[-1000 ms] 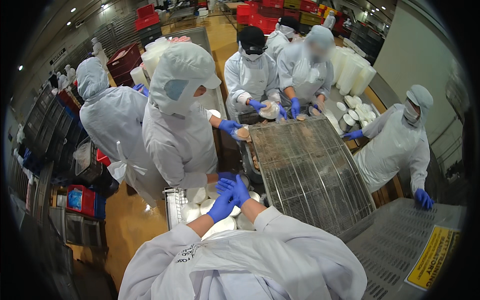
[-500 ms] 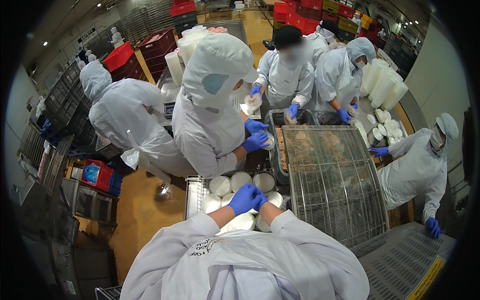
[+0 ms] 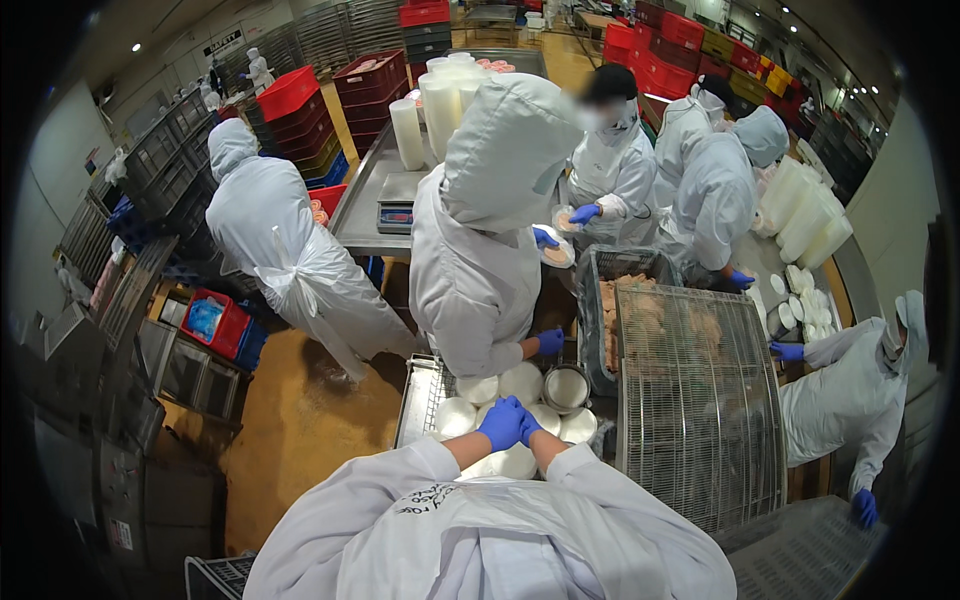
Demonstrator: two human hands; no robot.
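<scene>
Both my hands wear blue gloves and are closed against each other in front of my apron. My left hand (image 3: 500,426) lies over my right hand (image 3: 529,424), and I see nothing between them, though their undersides are hidden. Beneath and around them sit several round white tubs or discs (image 3: 521,383) on a wire rack (image 3: 420,400). One round piece (image 3: 567,388) with a metallic-looking rim lies just beyond my right hand. A co-worker's gloved hand (image 3: 550,342) hangs near the far edge of these pieces.
To the right, a wire grid (image 3: 705,400) leans across a grey crate (image 3: 597,340) holding pinkish minced meat (image 3: 632,310). Close ahead stands a co-worker in white (image 3: 470,270). Further back, a co-worker holds a round disc with pink meat (image 3: 564,218). A scale (image 3: 397,215) rests on a steel table.
My view has turned, shifting the scene to the right. My hands stay clasped. The co-worker ahead has drawn the hands apart, one lowered beside the rack. A disc with pink meat now shows beyond.
</scene>
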